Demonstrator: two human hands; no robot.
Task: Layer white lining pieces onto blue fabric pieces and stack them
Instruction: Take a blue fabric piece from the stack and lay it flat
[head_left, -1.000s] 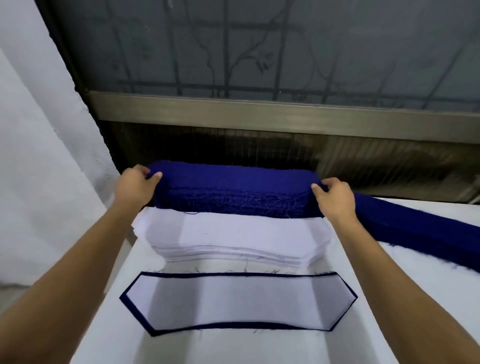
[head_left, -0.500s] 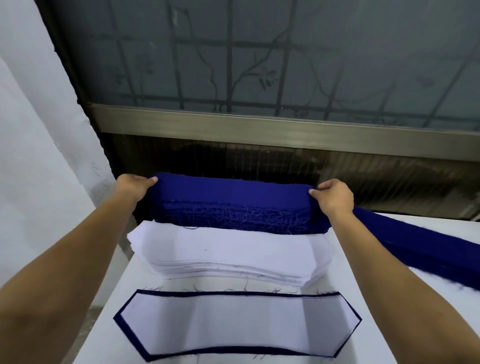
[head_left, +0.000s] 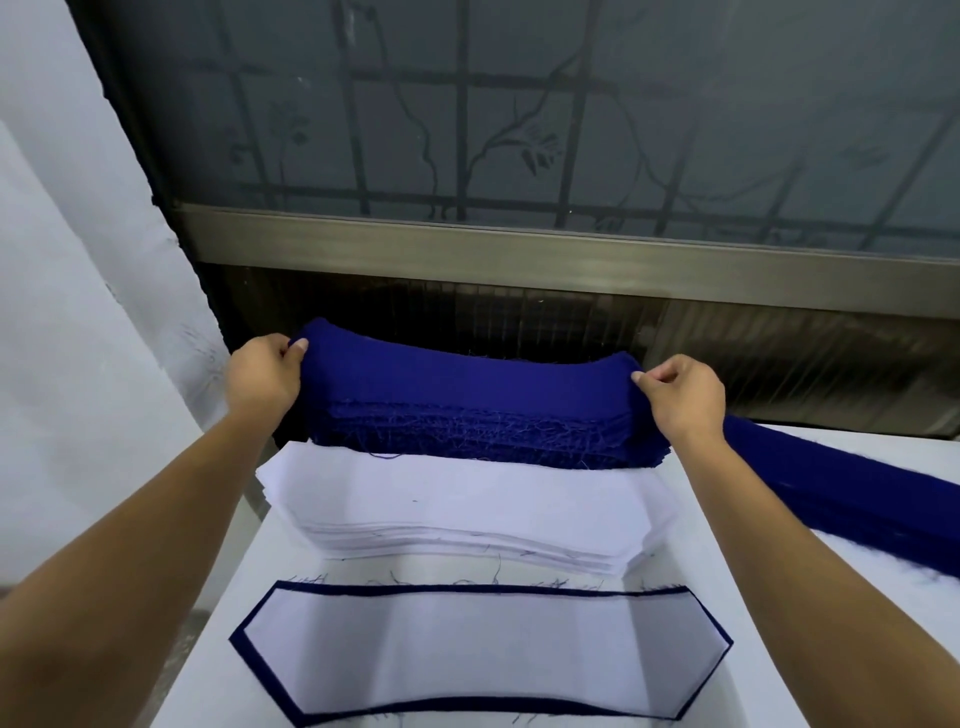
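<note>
Your fingers (head_left: 296, 349) on the left hand (head_left: 262, 382) pinch the left end of the top blue piece (head_left: 467, 376), and the right hand (head_left: 683, 397) pinches its right end the same way; both ends stand a little raised while the middle sags onto the blue stack (head_left: 467, 436) at the back of the counter (head_left: 893, 447).

The step in hand looks like peeling off one blue piece; do it evenly, both ends rising together, so the cloth comes away flat and not twisted. Loose threads tangle along the front edge of the blue stack and will likely drag the next layer along, so check that you hold one layer only, and shake it free if a second clings.

The white lining stack (head_left: 467, 509) lies just in front of the blue one. Nearest you sits the layered pair (head_left: 483, 654), white on blue with a narrow blue border all round. Carry the piece clear over the lining stack without brushing its top sheet askew; I judge it belongs on that pair, pointed ends matched and edges square before you let go. A long blue strip (head_left: 857, 509) runs off to your right; leave it be.
</note>
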